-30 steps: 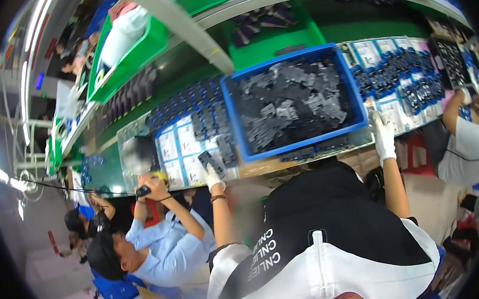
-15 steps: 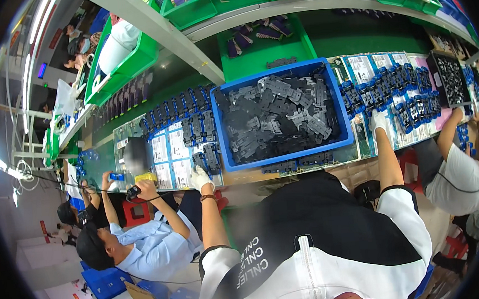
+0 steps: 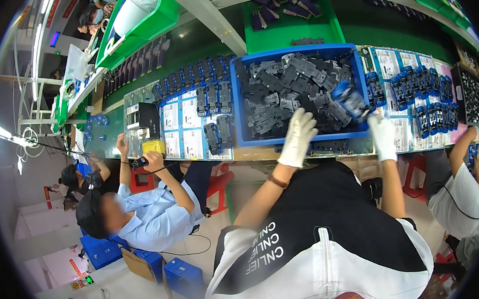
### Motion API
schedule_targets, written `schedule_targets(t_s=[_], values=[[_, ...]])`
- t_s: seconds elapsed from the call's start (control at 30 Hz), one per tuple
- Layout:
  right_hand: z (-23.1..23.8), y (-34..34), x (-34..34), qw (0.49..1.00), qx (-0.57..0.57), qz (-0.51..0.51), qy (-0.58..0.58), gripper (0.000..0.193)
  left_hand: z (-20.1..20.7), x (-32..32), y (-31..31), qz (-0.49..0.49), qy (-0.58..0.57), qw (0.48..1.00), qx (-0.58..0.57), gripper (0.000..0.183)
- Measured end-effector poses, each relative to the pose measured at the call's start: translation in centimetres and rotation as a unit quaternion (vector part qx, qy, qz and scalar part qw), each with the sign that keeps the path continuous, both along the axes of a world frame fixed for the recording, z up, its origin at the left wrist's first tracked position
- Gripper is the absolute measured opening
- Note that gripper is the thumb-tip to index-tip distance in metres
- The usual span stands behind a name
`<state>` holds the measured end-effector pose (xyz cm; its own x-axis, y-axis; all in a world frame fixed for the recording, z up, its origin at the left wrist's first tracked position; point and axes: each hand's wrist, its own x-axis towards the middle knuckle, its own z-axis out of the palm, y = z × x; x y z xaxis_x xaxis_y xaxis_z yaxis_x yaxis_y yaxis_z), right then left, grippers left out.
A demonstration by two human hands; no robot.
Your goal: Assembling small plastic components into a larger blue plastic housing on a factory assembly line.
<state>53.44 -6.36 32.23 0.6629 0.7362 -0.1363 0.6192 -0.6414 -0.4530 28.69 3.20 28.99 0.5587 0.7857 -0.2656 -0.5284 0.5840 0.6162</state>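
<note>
My left hand, in a white glove, reaches over the front rim of a blue bin. Its fingers stretch toward the black plastic chassis plates heaped inside and hold nothing visible. At the bin's right front corner, my gloved right hand is closed on the near end of a blue toy car, which is blurred and tilted above the bin's right part. More blue toy cars stand in rows right of the bin.
Left of the bin, black-and-blue cars lie on printed sheets. A green tray with purple parts sits behind. Co-workers flank me; the left one holds a black corded tool. A shelf post slants overhead.
My left hand has moved right, from the cars on the left to the bin's front. My right hand has lifted a blue toy car from the right-hand rows to the bin. The view has shifted.
</note>
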Motion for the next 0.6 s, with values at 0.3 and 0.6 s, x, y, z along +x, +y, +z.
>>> schedule_targets(t_s=[0.3, 0.6], values=[[1.6, 4.5, -9.6, 0.963, 0.128, 0.137, 0.194, 0.048, 0.9, -2.3, 0.8, 0.086, -0.131, 0.975, -0.159, 0.057], [-6.4, 9.2, -5.6, 0.984, 0.115, 0.045, 0.129, 0.038, 2.7, -4.4, 0.2, 0.081, -0.097, 0.979, -0.159, 0.057]])
